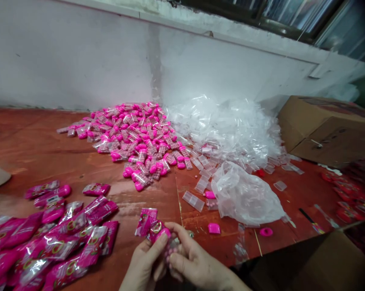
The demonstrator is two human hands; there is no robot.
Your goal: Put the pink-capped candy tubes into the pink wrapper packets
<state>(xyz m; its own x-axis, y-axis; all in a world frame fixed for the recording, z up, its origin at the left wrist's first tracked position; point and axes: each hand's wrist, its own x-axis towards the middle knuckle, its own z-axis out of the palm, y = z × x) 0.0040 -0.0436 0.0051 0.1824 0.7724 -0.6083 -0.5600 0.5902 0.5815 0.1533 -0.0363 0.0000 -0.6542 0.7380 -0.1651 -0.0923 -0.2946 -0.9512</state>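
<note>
My left hand [144, 262] and my right hand [194, 262] meet at the bottom middle of the view. Both are closed on one small clear case with a pink cap [166, 238] filled with pink candy, partly inside a pink printed wrapper [154, 228]. Another pink wrapper [145, 221] lies flat on the red table [79, 165] just beyond my left thumb. Wrapped pink packets [49, 238] are heaped to the left of my hands.
A big pile of pink-capped filled cases [137, 137] lies in the middle, beside a heap of empty clear cases [227, 125]. A crumpled clear bag [246, 196] and loose pink caps [214, 228] lie right of my hands. Cardboard boxes stand at right [324, 129] and lower right [328, 258].
</note>
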